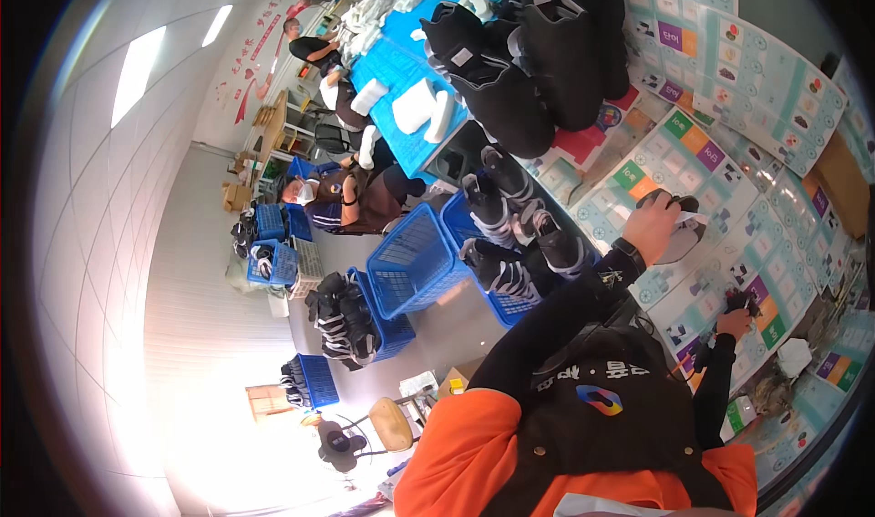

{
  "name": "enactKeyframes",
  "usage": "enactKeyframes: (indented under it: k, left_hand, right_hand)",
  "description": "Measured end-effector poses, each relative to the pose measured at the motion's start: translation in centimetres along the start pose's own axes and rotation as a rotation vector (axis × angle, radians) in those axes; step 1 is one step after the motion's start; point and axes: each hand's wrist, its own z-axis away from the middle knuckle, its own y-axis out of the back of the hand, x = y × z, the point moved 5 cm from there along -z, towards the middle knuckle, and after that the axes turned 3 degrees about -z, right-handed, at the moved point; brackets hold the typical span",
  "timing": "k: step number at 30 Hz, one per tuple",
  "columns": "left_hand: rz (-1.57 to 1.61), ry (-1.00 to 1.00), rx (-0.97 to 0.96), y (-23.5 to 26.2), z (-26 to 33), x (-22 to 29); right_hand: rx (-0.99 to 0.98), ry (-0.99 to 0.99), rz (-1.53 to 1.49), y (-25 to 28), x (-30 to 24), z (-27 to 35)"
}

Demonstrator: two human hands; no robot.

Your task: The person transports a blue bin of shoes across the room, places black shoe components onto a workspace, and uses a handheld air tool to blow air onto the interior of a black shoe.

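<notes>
My left hand (649, 229), in a black sleeve with a dark band at the wrist, is closed around a grey and black shoe (685, 241) on the sheet-covered workbench (629, 209). A white strip shows on the shoe beside my fingers. Lower right, my right hand (732, 324) is closed on a small dark object (746, 304) whose kind I cannot make out. It is a short way from the shoe, over the printed sheets.
Tall black boots (497, 88) stand at the bench's far end. A blue crate (513, 309) of black and grey shoes sits left of my left arm, beside a blue basket (415, 262). Beyond, a seated masked person (351, 198) is near a blue table (401, 120).
</notes>
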Motion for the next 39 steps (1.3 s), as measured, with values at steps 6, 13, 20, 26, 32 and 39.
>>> enactKeyframes:
  k: [6,13,20,26,32,39]
  left_hand:
    - [0.010,0.011,0.095,0.7,1.0,-1.5]
    - [0.414,0.216,0.276,-3.6,5.2,-10.0]
    - [0.466,0.348,-0.075,-13.1,14.4,-17.4]
    - [0.387,0.333,0.023,-8.4,16.5,-13.9]
    - [0.494,0.421,0.140,-0.8,22.3,-14.3]
    - [0.603,0.752,-0.001,1.8,36.1,-21.6]
  right_hand:
    - [0.012,-0.010,0.061,0.5,-0.9,0.1]
    - [0.206,0.070,-0.525,5.8,-3.4,2.4]
    - [0.153,0.384,-0.715,8.8,-7.5,3.4]
    - [0.117,0.620,-0.791,14.6,-11.4,6.2]
    - [-0.062,0.790,-1.067,22.2,-16.7,10.3]
    - [-0.146,0.946,-1.162,27.1,-23.4,18.6]
